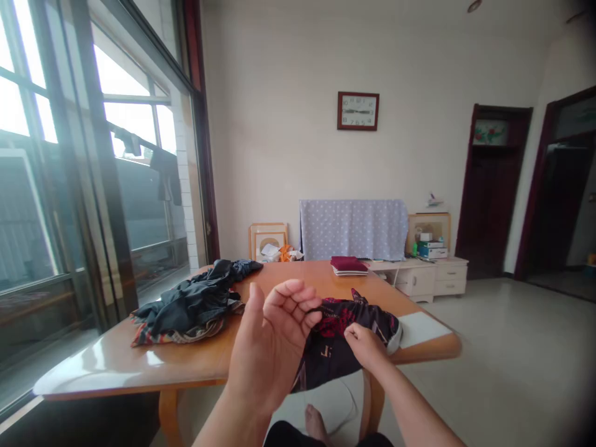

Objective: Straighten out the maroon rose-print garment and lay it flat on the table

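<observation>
My left hand is raised palm-up in front of me, fingers curled, pinching the edge of a dark garment with a red print. The garment hangs over the near edge of the wooden table. My right hand grips the same garment lower down, near its middle. A thin thread seems to run down from the garment, but it is too fine to be sure.
A heap of dark clothes lies on the table's left part. A folded maroon pile sits at the far edge and a white pad at the right. Behind stand a covered cabinet and white drawers. Large windows fill the left side.
</observation>
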Available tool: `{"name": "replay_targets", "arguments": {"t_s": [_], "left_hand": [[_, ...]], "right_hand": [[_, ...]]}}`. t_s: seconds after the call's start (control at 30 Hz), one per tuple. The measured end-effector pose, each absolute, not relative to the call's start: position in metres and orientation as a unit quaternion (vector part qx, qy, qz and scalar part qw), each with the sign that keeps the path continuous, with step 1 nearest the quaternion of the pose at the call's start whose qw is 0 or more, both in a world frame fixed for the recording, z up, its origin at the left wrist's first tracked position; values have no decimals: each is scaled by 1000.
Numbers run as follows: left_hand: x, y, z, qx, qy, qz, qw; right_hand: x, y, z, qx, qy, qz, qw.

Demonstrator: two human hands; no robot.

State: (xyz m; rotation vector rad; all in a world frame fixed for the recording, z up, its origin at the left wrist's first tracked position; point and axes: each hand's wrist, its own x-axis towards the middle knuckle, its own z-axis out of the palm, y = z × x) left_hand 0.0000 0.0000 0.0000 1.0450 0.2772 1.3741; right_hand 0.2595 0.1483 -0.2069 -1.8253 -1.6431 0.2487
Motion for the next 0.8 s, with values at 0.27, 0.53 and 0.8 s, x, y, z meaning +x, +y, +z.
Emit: {"name": "replay_targets", "arguments": {"t_s": [0.27,0.53,0.8], "left_hand": [[-2,58,-40,282,129,599,738],[0,84,-73,358,256,676,591],[-15,123,-143,482,443,663,364]], "right_hand": [[260,148,-207,-692,-632,91,338],[257,144,-199,-702,-623,112,327],[251,150,-190,-709,-603,116,348]]}}
